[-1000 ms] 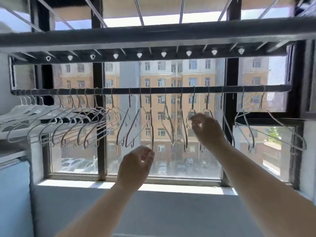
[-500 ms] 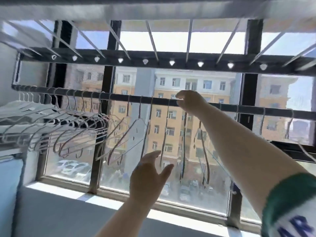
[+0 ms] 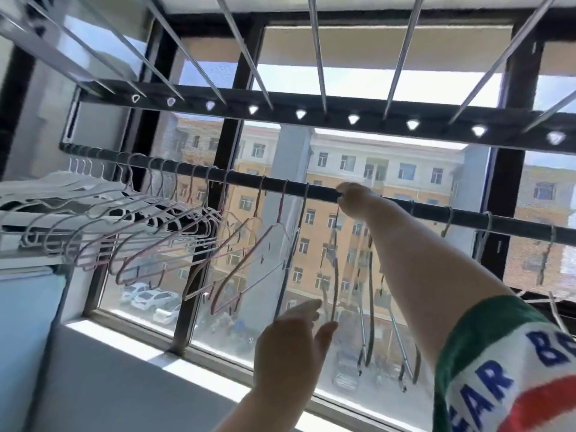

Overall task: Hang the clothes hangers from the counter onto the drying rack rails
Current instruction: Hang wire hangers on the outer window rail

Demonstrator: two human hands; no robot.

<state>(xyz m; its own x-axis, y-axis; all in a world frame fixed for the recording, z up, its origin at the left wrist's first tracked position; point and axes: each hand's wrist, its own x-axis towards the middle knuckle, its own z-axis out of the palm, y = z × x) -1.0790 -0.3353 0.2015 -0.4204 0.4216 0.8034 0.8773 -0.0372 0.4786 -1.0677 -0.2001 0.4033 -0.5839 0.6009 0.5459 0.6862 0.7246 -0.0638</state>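
My left hand (image 3: 293,341) is nearest to me, raised with the back toward me. Its fingers are straight and loosely spread, the thumb is out to the right, and it holds nothing. The fingertips come close to the lower ends of the hangers in front of them; I cannot tell whether they touch.

On the right, a green and white sleeve (image 3: 498,353) with blue letters fills the corner, and the bare forearm runs up and away from it to my right hand (image 3: 352,198). That hand is up at the dark rail (image 3: 467,218), its fingers curled in tight and pinching the hook of 1 hanger (image 3: 335,260) right at the rail.

That hanger is suspended straight below the hand, hook up. It is almost edge-on to me, so its long axis runs across the rail, toward the glass and back toward me.

The rail slopes across the view from upper left to lower right. A dense row of pale hangers (image 3: 149,235) crowds its left end, turned flatter to me, and a few more hooks sit on it right of my hand.

Above is the rack's upper bar (image 3: 311,110) with silver rods running over my head. Past the window (image 3: 182,307) stand an orange building (image 3: 389,169) and parked cars (image 3: 146,297).
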